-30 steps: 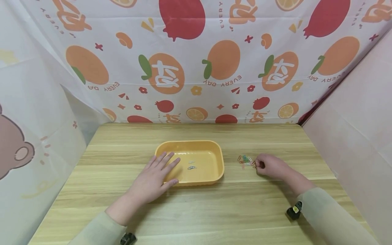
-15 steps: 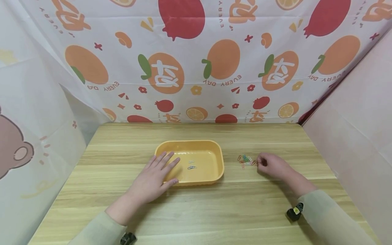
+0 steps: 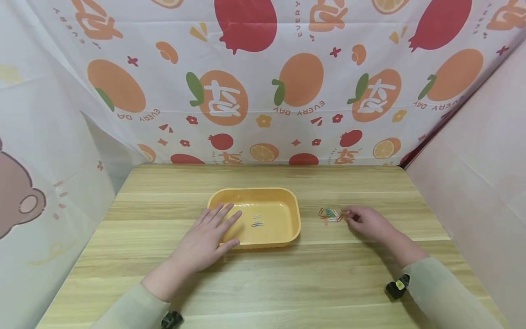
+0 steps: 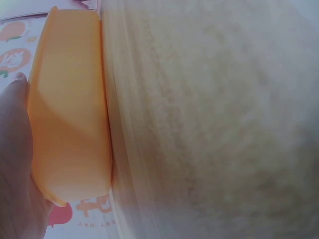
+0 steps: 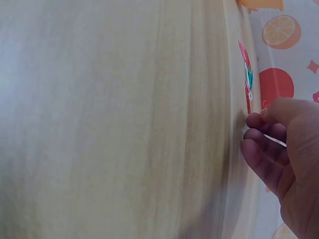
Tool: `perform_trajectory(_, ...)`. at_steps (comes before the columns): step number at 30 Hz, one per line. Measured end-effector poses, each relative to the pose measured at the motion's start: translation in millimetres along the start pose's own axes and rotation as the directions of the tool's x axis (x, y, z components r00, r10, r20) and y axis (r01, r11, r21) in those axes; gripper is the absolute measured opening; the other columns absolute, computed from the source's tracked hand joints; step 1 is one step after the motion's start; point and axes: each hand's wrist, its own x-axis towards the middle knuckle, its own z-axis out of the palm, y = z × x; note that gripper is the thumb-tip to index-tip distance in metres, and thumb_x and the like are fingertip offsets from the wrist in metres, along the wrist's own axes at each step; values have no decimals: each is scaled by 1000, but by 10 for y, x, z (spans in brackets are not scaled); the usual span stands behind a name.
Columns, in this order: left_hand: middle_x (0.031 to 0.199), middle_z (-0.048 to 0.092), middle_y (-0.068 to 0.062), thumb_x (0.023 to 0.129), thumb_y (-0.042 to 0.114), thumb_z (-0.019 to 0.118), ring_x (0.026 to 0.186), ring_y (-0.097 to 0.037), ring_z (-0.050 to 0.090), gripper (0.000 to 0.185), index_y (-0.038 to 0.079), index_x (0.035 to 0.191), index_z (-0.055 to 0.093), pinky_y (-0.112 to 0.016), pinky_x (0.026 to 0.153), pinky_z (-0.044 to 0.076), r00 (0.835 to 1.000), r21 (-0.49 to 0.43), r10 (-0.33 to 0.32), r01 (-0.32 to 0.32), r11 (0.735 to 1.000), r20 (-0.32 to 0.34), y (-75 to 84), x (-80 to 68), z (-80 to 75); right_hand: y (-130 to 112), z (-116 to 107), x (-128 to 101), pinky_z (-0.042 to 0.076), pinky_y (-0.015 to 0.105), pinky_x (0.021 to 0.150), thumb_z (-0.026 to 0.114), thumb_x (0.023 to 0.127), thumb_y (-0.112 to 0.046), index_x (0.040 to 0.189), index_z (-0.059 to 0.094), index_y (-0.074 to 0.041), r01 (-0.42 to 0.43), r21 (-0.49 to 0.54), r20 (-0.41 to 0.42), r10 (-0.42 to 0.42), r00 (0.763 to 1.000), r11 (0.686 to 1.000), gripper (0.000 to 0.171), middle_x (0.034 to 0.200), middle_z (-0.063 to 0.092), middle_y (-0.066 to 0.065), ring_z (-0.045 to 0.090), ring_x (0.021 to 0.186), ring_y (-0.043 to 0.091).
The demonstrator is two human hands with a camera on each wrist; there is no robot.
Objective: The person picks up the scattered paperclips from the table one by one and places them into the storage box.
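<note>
Head view: we see left hand point(image 3: 207, 240) flat, fingers spread, on the 9 o'clock rim of the yellow tray point(image 3: 287, 201); unchanged from earlier.
Right hand: right hand point(image 3: 367, 221) has crept toward 9 o'clock, fingertips now at the paperclip pile point(image 3: 330, 214) on the table point(image 3: 287, 283).
Grip: fingers curled; right wrist view shows a thin pale clip point(image 5: 275, 140) pinched, we judge.
Tray contents: two clips point(image 3: 257, 221) lie inside.
Meaning: we judge one clip picked, not yet lifted.

One orange tray point(image 3: 292, 214) — two paper clips point(image 3: 257, 220) inside — one small loose pile point(image 3: 330, 215) beside it.
</note>
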Motion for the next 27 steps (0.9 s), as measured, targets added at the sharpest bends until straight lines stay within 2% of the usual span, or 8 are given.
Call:
perform_trajectory(4, 162, 27, -9, 98, 56, 50, 149, -34, 21, 69, 24, 157, 32, -56, 120, 16, 1000, 2, 1, -1, 1000, 2, 2, -1, -1, -6, -5, -13, 57, 43, 84, 65, 95, -10, 125, 67, -7, -6, -7, -4, 6, 1000, 1000, 31, 105, 72, 6, 67, 96, 22)
perform_trajectory(9, 163, 25, -8, 99, 58, 48, 149, -33, 20, 69, 25, 157, 31, -55, 120, 15, 1000, 7, -4, 4, 1000, 16, 3, -3, -1, -9, -16, -20, 51, 54, 94, 64, 97, -14, 116, 73, -11, -35, 3, -27, 35, 999, 999, 21, 115, 71, 10, 65, 110, 33)
perform_trajectory(13, 163, 25, -8, 99, 58, 46, 149, -33, 20, 69, 25, 157, 30, -55, 120, 15, 1000, 8, -4, 4, 1000, 19, 7, -4, -6, -5, -27, -26, 53, 52, 92, 67, 96, -18, 110, 76, -14, -58, 23, -60, 59, 996, 998, 17, 110, 73, 7, 67, 105, 30)
perform_trajectory(20, 161, 28, -10, 98, 55, 51, 148, -35, 23, 69, 24, 156, 34, -57, 119, 18, 1000, 5, 8, -8, 1000, -15, 17, -5, -11, 7, -36, -18, 56, 42, 80, 72, 92, -19, 104, 78, -18, -29, 54, -91, 33, 995, 998, 13, 98, 72, -2, 67, 92, 18)
perform_trajectory(27, 163, 25, -8, 99, 58, 47, 149, -34, 20, 69, 25, 157, 30, -56, 120, 16, 1000, 12, -3, 3, 1000, 16, 17, -9, -11, 24, -28, -12, 55, 39, 79, 72, 92, -21, 104, 78, -19, -49, 87, -82, 56, 995, 995, 13, 97, 71, -5, 65, 90, 15)
